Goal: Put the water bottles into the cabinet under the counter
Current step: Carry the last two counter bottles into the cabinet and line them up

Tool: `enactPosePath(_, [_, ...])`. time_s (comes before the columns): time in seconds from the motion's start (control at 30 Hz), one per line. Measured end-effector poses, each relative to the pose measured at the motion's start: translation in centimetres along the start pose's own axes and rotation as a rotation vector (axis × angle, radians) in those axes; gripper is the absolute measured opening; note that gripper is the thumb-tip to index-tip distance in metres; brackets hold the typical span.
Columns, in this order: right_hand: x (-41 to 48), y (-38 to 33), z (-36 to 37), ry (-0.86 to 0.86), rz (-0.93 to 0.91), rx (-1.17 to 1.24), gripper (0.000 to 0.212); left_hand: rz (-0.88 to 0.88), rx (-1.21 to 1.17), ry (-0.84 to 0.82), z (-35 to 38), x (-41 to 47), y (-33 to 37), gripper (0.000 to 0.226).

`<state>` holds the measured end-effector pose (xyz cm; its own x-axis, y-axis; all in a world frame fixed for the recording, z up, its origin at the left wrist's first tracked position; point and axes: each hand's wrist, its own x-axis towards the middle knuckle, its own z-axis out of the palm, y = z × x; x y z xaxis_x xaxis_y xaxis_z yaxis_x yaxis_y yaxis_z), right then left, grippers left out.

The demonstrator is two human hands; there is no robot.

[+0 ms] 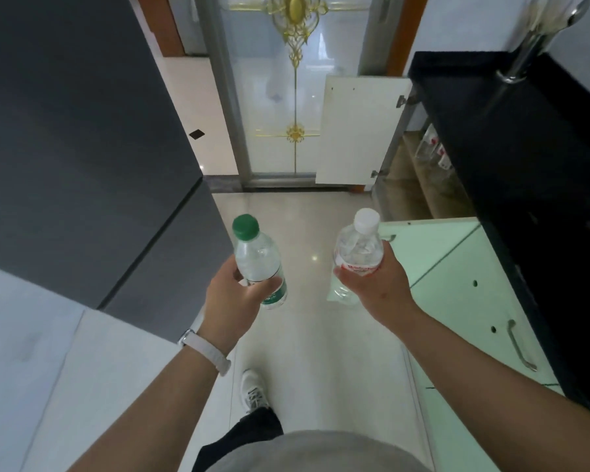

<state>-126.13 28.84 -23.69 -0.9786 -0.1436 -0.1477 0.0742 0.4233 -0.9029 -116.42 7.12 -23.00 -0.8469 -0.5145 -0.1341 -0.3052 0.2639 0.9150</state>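
Observation:
My left hand (230,301) grips a clear water bottle with a green cap and green label (256,260), held upright over the floor. My right hand (375,287) grips a clear bottle with a white cap and red label (356,247), also upright. Both hover in the aisle ahead of me. To the right, under the black counter (511,137), a cabinet (419,178) stands with its white door (358,131) swung open. Several clear bottles with red labels (435,153) lie on its shelf.
A dark grey fridge-like unit (82,148) fills the left side. Pale green closed cabinet doors (464,284) with metal handles run along the right below the counter. A glass door with gold ornament (295,97) closes the aisle ahead. My shoe (252,390) is on the tiled floor.

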Motion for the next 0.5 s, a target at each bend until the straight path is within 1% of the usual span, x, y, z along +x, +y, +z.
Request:
enactPosePath(0.13, [3.9,-3.9,5.3,0.034,0.038,-0.046,0.050,0.024,0.036,-0.061,-4.7,7.4,-1.1,0.040])
enactPosePath(0.27, [7.2,-7.4,9.3,0.047,0.022,-0.080,0.052,0.056,0.029,-0.083,-7.9,14.1,-1.2,0.043])
enactPosePath(0.37, [8.9,-8.9,11.0,0.009,0.028,-0.116,0.054,0.054,0.036,-0.105,-9.4,17.4,-0.9,0.042])
enactPosePath(0.5, [11.9,-10.0,12.1,0.038,0.037,-0.084,0.057,0.038,0.024,-0.133,-9.8,21.3,-0.6,0.046])
